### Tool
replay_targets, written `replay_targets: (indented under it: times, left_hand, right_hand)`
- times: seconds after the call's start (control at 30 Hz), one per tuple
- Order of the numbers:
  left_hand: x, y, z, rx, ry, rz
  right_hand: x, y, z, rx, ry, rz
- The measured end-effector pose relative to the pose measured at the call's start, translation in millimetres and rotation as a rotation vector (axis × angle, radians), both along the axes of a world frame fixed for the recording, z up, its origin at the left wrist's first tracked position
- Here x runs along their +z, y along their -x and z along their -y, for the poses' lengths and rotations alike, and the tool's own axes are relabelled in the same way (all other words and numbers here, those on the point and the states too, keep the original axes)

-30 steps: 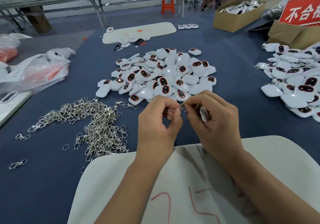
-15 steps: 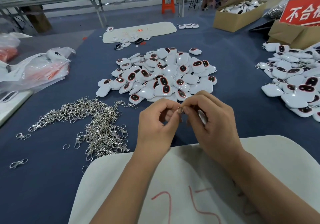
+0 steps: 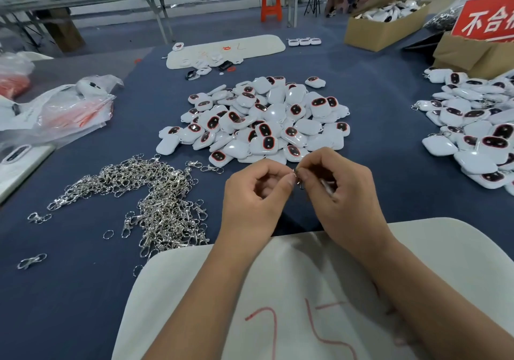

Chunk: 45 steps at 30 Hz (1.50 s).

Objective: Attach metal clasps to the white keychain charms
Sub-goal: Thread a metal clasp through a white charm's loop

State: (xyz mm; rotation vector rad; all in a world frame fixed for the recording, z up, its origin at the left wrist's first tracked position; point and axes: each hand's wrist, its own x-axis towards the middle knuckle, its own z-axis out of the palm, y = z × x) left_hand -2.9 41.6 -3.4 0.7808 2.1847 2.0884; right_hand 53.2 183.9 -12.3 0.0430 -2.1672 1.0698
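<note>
both hands [image 3: 300, 192] still pinch the clasp [image 3: 297, 176].

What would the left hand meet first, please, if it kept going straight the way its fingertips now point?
The left hand points right, so it would first meet the small metal ring and right behind it the right hand, which already pinches that ring; depth is unclear.

clasps pile [image 3: 155, 201] left of hands, charms heap [image 3: 258, 120] behind, second heap [image 3: 478, 131] right
</note>
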Motion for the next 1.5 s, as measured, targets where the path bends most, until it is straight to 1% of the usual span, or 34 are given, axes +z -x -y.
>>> replay_targets:
  times: [0.2,0.3,0.43,0.5,0.6,0.7,0.77,0.9,1.03,1.17,1.3,1.5]
  left_hand:
    - [-1.3,0.0,-1.7,0.003,0.022,0.031]
    - [-3.8,3.7,-2.2,0.030,0.036,0.018]
    - [-6.4,4.7,-4.1,0.087,0.048,0.000]
    - [-9.0,6.1,-5.0,0.100,0.063,-0.010]
    - [-10.0,7.7,-4.3,0.073,0.085,-0.014]
    - [-8.1,7.8,-2.5,0.060,0.092,-0.029]
    - [-8.7,9.3,-1.1,0.056,0.075,-0.006]
    - [-7.9,9.0,-0.9,0.044,0.050,0.071]
    - [-2.7,4.9,0.0,-0.017,0.006,0.083]
    - [0.2,3.4,0.5,-0.075,0.026,0.052]
    - [-0.4,3.0,0.2,-0.049,-0.003,0.040]
    - [-0.3,2.8,0.8,-0.054,-0.002,0.073]
  right_hand:
    - [-1.0,-0.3,-0.5,-0.009,0.002,-0.018]
    - [0.1,-0.7,0.0,-0.015,-0.007,-0.012]
    - [0.5,-0.6,0.9,0.006,-0.085,0.049]
    - [-0.5,0.5,2.0,-0.008,-0.089,0.066]
    - [-1.4,2.6,-0.2,-0.043,-0.076,0.074]
    - [-1.4,3.1,-2.4,-0.024,-0.104,0.067]
    - [-0.9,2.9,-2.9,-0.011,-0.103,0.064]
    - [-0.6,2.2,-1.4,0.009,-0.023,0.102]
    - [0.9,1.3,-5.2,0.070,0.209,0.205]
    - [4.4,1.7,-11.5,0.158,0.388,0.282]
    - [4.2,1.9,-10.3,0.171,0.381,0.301]
    - [5.6,0.3,-9.2,0.168,0.338,0.299]
